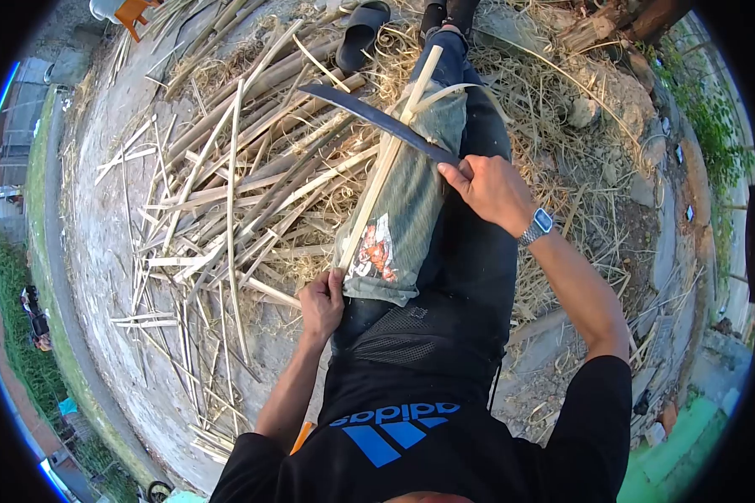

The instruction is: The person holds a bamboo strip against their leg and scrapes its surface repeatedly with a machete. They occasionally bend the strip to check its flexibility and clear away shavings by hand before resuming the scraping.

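Note:
My right hand [491, 191] is closed around the handle end of a long, slightly curved dark knife [377, 120]. Its blade points to the upper left and lies across a pale bamboo strip [383, 172]. The strip runs lengthwise over a grey-green cloth [419, 201] that covers one thigh. Near the blade a thin shaving [449, 92] curls off to the right. My left hand [322, 306] pinches the strip's near end beside the cloth's lower edge. How the far end of the strip is supported cannot be made out.
Several split bamboo strips and poles [235, 193] lie piled on the ground to the left. Curly shavings [554, 184] cover the ground on the right. A black slipper [361, 38] rests beyond the pile, and an orange chair [132, 15] stands at the upper left.

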Demonstrator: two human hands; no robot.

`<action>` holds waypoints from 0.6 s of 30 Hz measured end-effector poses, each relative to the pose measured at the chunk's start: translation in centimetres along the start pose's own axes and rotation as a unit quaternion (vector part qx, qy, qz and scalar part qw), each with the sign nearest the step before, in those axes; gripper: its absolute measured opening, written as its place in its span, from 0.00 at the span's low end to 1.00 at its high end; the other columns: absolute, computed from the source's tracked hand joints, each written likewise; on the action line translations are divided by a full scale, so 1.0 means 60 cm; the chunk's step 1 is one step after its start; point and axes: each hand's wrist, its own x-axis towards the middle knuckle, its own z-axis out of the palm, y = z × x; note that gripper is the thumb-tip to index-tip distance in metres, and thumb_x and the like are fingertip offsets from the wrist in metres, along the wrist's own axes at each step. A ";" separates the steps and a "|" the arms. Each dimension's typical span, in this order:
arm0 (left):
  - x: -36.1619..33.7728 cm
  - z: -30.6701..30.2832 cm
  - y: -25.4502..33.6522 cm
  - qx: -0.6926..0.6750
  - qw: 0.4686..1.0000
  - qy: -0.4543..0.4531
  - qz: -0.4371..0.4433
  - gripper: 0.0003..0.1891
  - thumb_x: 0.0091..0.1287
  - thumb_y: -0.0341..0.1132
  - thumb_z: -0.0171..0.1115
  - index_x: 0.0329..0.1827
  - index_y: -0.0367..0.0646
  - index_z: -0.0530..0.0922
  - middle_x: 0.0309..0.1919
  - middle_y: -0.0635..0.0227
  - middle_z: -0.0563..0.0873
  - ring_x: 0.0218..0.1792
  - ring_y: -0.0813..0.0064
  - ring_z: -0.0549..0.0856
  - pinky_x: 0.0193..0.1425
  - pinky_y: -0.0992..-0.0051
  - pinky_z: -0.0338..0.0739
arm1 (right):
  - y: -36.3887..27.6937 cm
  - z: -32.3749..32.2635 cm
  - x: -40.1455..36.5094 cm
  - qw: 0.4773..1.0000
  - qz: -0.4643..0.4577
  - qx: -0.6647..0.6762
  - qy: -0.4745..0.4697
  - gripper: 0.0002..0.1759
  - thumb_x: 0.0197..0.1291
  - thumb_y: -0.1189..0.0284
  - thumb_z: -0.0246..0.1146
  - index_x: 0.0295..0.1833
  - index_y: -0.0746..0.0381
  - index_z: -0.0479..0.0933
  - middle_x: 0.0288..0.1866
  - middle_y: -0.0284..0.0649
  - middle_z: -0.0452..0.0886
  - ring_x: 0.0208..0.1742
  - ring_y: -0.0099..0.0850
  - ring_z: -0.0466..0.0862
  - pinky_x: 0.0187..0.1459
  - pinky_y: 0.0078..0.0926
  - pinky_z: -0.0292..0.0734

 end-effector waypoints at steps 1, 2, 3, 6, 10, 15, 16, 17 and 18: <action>0.000 -0.003 0.001 0.018 1.000 -0.014 -0.010 0.25 0.82 0.45 0.60 0.28 0.33 0.80 0.14 0.64 0.70 0.19 0.81 0.68 0.23 0.67 0.64 | -0.013 -0.003 -0.011 1.000 -0.005 -0.001 -0.007 0.35 0.71 0.38 0.61 0.30 0.62 0.83 0.22 0.48 0.85 0.28 0.51 0.88 0.30 0.47 0.82; 0.003 -0.004 -0.001 0.019 1.000 -0.013 -0.007 0.25 0.82 0.45 0.60 0.28 0.33 0.80 0.14 0.64 0.70 0.19 0.81 0.68 0.23 0.67 0.64 | -0.023 -0.009 -0.019 1.000 -0.010 -0.003 -0.009 0.35 0.71 0.39 0.61 0.30 0.61 0.83 0.21 0.46 0.85 0.28 0.50 0.88 0.30 0.46 0.82; -0.001 -0.005 -0.007 0.009 1.000 -0.005 0.004 0.25 0.82 0.44 0.60 0.28 0.33 0.80 0.13 0.64 0.71 0.19 0.81 0.68 0.23 0.68 0.64 | -0.026 -0.023 -0.029 0.999 -0.017 -0.030 -0.025 0.34 0.71 0.39 0.62 0.29 0.61 0.83 0.20 0.45 0.84 0.26 0.49 0.87 0.28 0.45 0.81; -0.014 -0.005 0.011 -0.020 1.000 0.008 0.005 0.23 0.81 0.41 0.62 0.27 0.34 0.79 0.13 0.64 0.71 0.19 0.81 0.68 0.23 0.67 0.63 | -0.034 -0.070 -0.051 0.999 -0.011 -0.028 -0.030 0.34 0.71 0.40 0.62 0.29 0.61 0.82 0.19 0.44 0.82 0.24 0.48 0.86 0.27 0.44 0.80; 0.003 0.012 0.011 -0.018 1.000 0.001 0.003 0.22 0.81 0.40 0.61 0.28 0.34 0.80 0.12 0.64 0.70 0.17 0.79 0.67 0.22 0.67 0.62 | -0.028 -0.093 -0.050 0.999 0.009 -0.014 -0.030 0.34 0.71 0.40 0.63 0.30 0.61 0.84 0.19 0.45 0.82 0.25 0.48 0.86 0.27 0.44 0.79; 0.019 0.003 0.009 0.030 0.999 -0.023 0.019 0.20 0.81 0.41 0.62 0.31 0.35 0.83 0.12 0.59 0.69 0.14 0.74 0.66 0.22 0.64 0.63 | 0.001 -0.051 -0.022 1.000 0.012 -0.018 -0.012 0.34 0.71 0.39 0.62 0.32 0.61 0.85 0.20 0.46 0.82 0.26 0.49 0.86 0.28 0.44 0.80; 0.019 0.003 0.012 0.050 0.998 -0.021 0.024 0.20 0.81 0.41 0.62 0.31 0.35 0.83 0.12 0.57 0.70 0.14 0.72 0.66 0.22 0.64 0.63 | 0.008 -0.044 -0.017 1.000 0.007 -0.016 -0.007 0.34 0.71 0.39 0.62 0.32 0.62 0.86 0.19 0.46 0.82 0.25 0.49 0.86 0.28 0.44 0.80; 0.017 0.004 0.017 0.044 0.999 -0.015 0.027 0.19 0.81 0.41 0.62 0.34 0.36 0.85 0.12 0.54 0.71 0.14 0.70 0.66 0.22 0.63 0.64 | 0.020 -0.040 -0.004 1.000 -0.005 -0.027 0.006 0.35 0.71 0.39 0.62 0.32 0.62 0.85 0.19 0.48 0.82 0.26 0.50 0.86 0.29 0.44 0.80; 0.017 0.007 0.022 0.047 0.998 -0.016 0.024 0.19 0.81 0.41 0.62 0.34 0.36 0.85 0.12 0.54 0.71 0.14 0.70 0.66 0.22 0.63 0.64 | 0.028 -0.039 0.014 1.000 0.005 -0.013 0.021 0.35 0.71 0.38 0.61 0.31 0.62 0.84 0.20 0.50 0.82 0.27 0.52 0.86 0.30 0.46 0.80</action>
